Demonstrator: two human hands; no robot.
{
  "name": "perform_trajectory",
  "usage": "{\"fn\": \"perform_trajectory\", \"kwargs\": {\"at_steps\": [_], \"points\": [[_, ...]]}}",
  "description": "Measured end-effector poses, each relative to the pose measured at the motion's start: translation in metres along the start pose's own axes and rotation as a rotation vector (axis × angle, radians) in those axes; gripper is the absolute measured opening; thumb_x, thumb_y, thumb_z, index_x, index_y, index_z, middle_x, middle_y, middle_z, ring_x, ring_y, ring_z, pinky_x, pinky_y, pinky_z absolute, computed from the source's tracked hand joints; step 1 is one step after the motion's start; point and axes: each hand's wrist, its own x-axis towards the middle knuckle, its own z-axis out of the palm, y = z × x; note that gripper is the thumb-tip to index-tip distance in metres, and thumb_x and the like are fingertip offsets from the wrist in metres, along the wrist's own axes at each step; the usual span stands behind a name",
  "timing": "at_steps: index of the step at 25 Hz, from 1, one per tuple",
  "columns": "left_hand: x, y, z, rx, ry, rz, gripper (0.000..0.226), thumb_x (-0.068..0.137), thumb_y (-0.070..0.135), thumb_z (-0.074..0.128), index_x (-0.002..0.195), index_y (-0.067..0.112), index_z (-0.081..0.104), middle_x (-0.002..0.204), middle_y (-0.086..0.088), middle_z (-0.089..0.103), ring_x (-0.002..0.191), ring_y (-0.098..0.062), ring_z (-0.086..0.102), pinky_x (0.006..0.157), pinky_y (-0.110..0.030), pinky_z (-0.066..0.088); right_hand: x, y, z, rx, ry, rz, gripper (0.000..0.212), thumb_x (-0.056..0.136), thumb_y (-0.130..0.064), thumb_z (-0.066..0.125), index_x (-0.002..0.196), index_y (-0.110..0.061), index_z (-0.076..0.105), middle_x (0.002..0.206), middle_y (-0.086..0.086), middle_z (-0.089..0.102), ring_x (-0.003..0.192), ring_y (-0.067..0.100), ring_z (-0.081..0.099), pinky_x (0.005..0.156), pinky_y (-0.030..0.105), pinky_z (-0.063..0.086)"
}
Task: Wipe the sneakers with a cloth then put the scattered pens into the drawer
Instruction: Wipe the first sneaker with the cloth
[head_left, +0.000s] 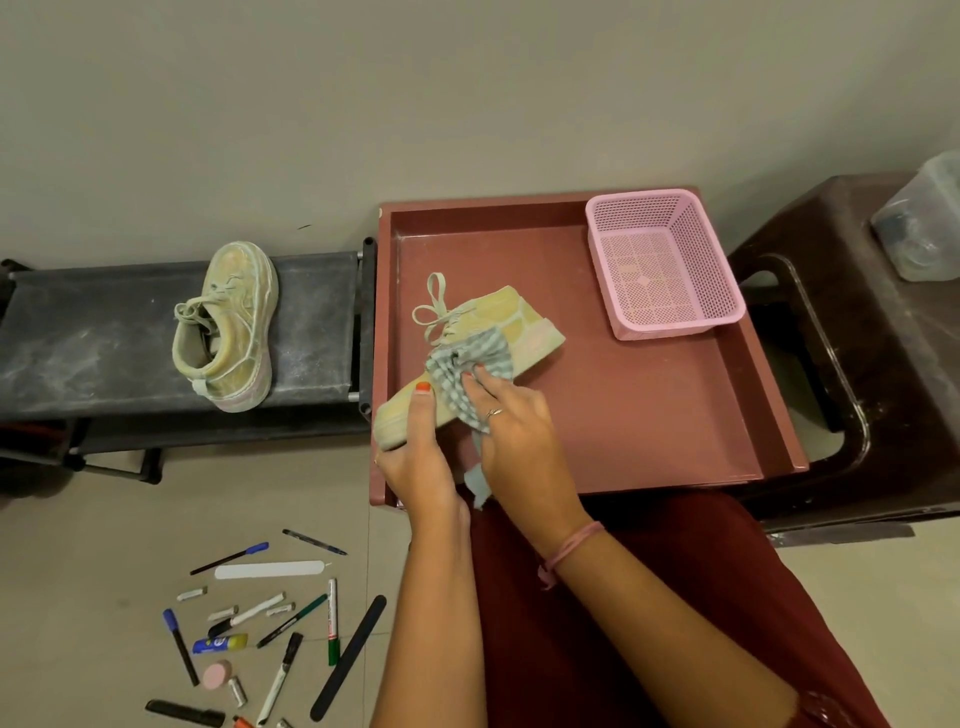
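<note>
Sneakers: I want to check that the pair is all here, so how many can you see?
2. One sneaker rests on the dark rack at the left. The other sneaker is over the red drawer, gripped by the left hand while the right hand presses a cloth against it.

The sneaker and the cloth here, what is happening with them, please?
A person is cleaning one sneaker over the open red drawer. The left hand grips its toe end while the right hand presses a striped cloth against its side. The second sneaker sits apart on the dark shoe rack. A pink basket stands in the drawer's far corner. The pens lie scattered on the floor, not yet collected.
</note>
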Motion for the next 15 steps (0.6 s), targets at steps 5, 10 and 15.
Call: {"fn": "perform_trajectory", "kwargs": {"at_steps": [5,10,15], "points": [[-0.005,0.006,0.002,-0.013,0.031,-0.027,0.023,0.082,0.024,0.074,0.103,0.017,0.068,0.106,-0.003,0.072,0.101,-0.015,0.068,0.088,-0.029,0.053,0.027,0.054,-0.003,-0.119,0.012,-0.074,0.047,0.068,0.014,0.065,0.113,-0.001,0.067,0.115,0.01,0.067,0.092,0.031,0.06,0.085,0.032,0.055],[-0.006,0.007,0.004,0.005,0.028,-0.018,0.023,0.083,0.025,0.074,0.104,0.018,0.068,0.106,0.0,0.072,0.1,-0.011,0.067,0.09,-0.028,0.052,0.04,0.059,0.001,-0.103,0.084,0.019,0.03,0.081,0.001,0.051,0.103,0.001,0.07,0.11,0.011,0.069,0.093,0.032,0.06,0.093,0.016,0.041],[-0.003,0.003,0.0,-0.001,0.044,-0.048,0.035,0.081,0.03,0.075,0.109,0.011,0.067,0.103,-0.006,0.073,0.095,-0.019,0.07,0.083,-0.035,0.056,0.025,0.005,-0.005,0.272,0.057,0.404,0.029,0.076,0.002,0.064,0.102,-0.006,0.073,0.107,0.006,0.07,0.096,0.012,0.061,0.089,0.008,0.042]]}}
